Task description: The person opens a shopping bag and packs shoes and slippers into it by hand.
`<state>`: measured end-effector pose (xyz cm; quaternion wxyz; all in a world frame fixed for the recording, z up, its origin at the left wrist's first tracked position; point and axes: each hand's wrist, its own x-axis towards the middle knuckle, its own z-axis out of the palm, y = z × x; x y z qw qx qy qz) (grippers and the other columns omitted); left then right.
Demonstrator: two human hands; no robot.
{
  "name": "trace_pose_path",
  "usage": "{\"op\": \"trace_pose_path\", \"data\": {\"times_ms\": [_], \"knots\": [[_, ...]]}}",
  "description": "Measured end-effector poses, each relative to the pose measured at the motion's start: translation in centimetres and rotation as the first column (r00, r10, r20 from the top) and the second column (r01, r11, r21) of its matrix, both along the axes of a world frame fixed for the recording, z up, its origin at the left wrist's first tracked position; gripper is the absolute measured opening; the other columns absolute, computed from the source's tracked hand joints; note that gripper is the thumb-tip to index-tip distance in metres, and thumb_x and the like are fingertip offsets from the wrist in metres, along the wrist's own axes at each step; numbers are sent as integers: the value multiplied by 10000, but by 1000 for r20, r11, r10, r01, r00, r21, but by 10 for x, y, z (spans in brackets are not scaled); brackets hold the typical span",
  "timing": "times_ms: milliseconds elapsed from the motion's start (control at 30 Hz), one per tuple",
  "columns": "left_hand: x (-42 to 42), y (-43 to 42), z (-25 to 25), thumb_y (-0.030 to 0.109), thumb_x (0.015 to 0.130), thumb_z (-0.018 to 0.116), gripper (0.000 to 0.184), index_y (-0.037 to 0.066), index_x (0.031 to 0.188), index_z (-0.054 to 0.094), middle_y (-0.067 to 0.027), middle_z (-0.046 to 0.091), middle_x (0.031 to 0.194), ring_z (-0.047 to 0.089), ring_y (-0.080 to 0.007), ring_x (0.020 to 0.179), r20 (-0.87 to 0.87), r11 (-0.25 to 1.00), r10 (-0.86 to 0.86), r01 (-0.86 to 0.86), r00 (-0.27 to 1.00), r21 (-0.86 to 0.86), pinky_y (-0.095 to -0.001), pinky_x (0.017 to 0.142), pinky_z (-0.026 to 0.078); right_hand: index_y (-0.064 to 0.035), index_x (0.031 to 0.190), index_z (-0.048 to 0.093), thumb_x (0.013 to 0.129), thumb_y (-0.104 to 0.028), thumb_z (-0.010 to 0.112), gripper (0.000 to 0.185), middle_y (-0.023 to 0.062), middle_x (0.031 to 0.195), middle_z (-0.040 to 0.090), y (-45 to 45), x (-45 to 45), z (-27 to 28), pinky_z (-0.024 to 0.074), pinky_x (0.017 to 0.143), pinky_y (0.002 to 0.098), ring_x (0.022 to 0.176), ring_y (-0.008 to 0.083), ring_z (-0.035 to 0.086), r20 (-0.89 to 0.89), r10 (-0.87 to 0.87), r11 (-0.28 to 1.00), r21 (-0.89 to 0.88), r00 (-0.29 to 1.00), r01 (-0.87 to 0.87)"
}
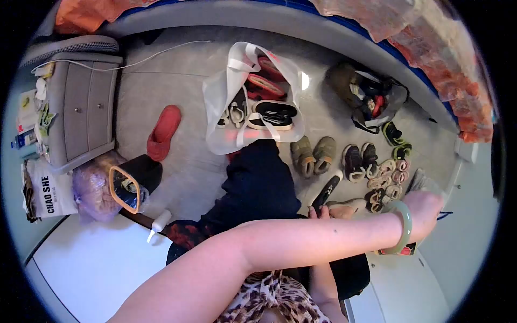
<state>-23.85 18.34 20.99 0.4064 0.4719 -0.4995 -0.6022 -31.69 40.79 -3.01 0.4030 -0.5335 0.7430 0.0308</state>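
My left arm crosses the view to the right, a pale green bangle point(403, 229) on its wrist. My left hand point(423, 212) is closed beside a clear plastic bag point(423, 183); a dark blue strip shows past its knuckles, and what its fingers hold is hidden. Lower and nearer my body, my right hand point(319, 212) shows only its fingers, curled at the near end of a black shoe point(327, 189) with a white edge. Next to it is a beige shape point(347, 209), partly covered by my left arm. Several small children's shoes point(386, 167) stand between the two hands and the wall.
A white bag point(215, 134) full of shoes stands ahead, with olive shoes point(312, 156) and dark sneakers point(362, 160) nearby. An open dark bag point(350, 102) lies farther right. Left are a red slipper point(164, 132), grey cabinet point(89, 107), orange-rimmed bin point(112, 185) and white bottle point(160, 222).
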Motion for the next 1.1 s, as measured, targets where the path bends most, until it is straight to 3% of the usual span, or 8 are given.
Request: {"op": "trace_pose_path", "data": {"times_ms": [133, 233, 400, 533, 700, 733, 1067, 1100], "knots": [[23, -1, 9, 140, 838, 518, 144, 41, 883, 612, -181, 639, 835, 613, -369, 831, -66, 995, -85, 89, 994, 47, -457, 730, 483, -25, 1017, 567, 830, -282, 681, 337, 197, 810, 632, -32, 11, 32, 473, 635, 405, 702, 296, 611, -41, 137, 979, -147, 990, -141], [18, 5, 4, 161, 848, 541, 166, 23, 927, 586, -181, 630, 884, 607, -360, 862, 4, 988, -128, 128, 992, -85, -450, 744, 486, -26, 969, 587, 824, -276, 678, 303, 199, 781, 645, -52, 15, 32, 492, 605, 394, 685, 308, 643, -111, 191, 919, -329, 975, -217], [4, 23, -1, 140, 819, 568, 140, 22, 894, 568, -151, 614, 847, 598, -357, 839, 325, 893, -317, 396, 891, -213, -458, 755, 485, -62, 930, 554, 804, -242, 657, 243, 178, 809, 630, -112, 13, 17, 482, 629, 447, 750, 376, 616, 30, 348, 900, -291, 937, -325], [-6, 33, -11, 145, 829, 568, 160, 25, 934, 549, -151, 604, 879, 582, -353, 885, 325, 839, -414, 495, 850, -227, -449, 783, 474, -95, 975, 549, 787, -208, 644, 239, 164, 824, 634, -166, 28, -16, 485, 641, 461, 767, 370, 619, -6, 480, 828, -329, 877, -454], [-9, 26, -12, 153, 846, 564, 199, 54, 1018, 572, -156, 613, 921, 589, -349, 891, 313, 874, -388, 454, 867, -172, -449, 768, 470, -94, 989, 569, 768, -163, 623, 238, 147, 829, 651, -220, 64, -67, 498, 675, 467, 791, 345, 639, -42, 393, 875, -289, 919, -388], [-10, 24, -14, 153, 847, 563, 200, 53, 1020, 576, -156, 614, 921, 591, -351, 883, 315, 878, -387, 451, 867, -163, -448, 765, 471, -71, 1024, 592, 870, -170, 482, 213, 196, 877, 661, -228, 68, -74, 505, 707, 458, 831, 361, 650, -8, 398, 883, -265, 917, -386], [-25, 29, -26, 109, 846, 576, 228, 23, 1057, 591, -160, 634, 940, 623, -312, 881, 330, 838, -490, 540, 807, -77, -390, 764, 490, -50, 1132, 575, 851, -135, 484, 308, 205, 1052, 637, -224, 80, -97, 493, 825, 453, 974, 344, 623, 131, 210, 977, 11, 969, -213], [-25, 28, -26, 109, 847, 576, 226, 21, 1054, 592, -159, 633, 936, 624, -311, 878, 321, 839, -490, 538, 811, -79, -387, 763, 492, -51, 1145, 572, 853, -137, 485, 317, 201, 1058, 637, -216, 76, -93, 491, 833, 442, 984, 339, 619, 163, 208, 977, -70, 964, -199]]}}
